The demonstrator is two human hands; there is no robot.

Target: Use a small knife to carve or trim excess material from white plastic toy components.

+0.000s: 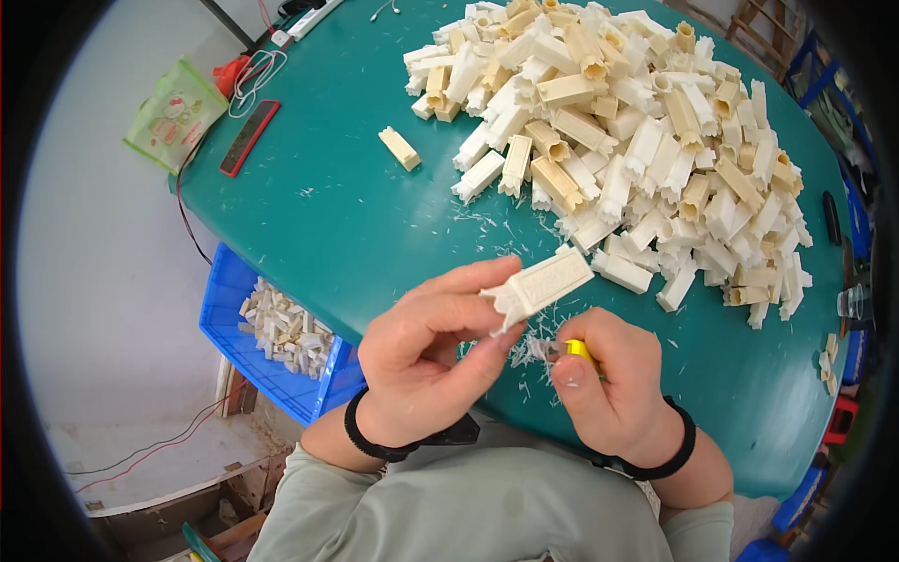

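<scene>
L hand [412, 361] was half open nr mid-frame, thumb + fingers pinching a cream piece [546, 284] by one end. R hand [613, 379], a bit lower and to the right, was curled pretty tight round a yellow tool [578, 349] (greyish tip poked out left, too blurry to ID tbh). The piece was a boxy lil thing w/ a raised panel along its side and a jagged, flared end by the L fingers; it sat tilted, other end up toward the right. Pale shavings [526, 356] littered the green table [309, 225], w/ a big pile [618, 140] of similar pcs upper right.
</scene>
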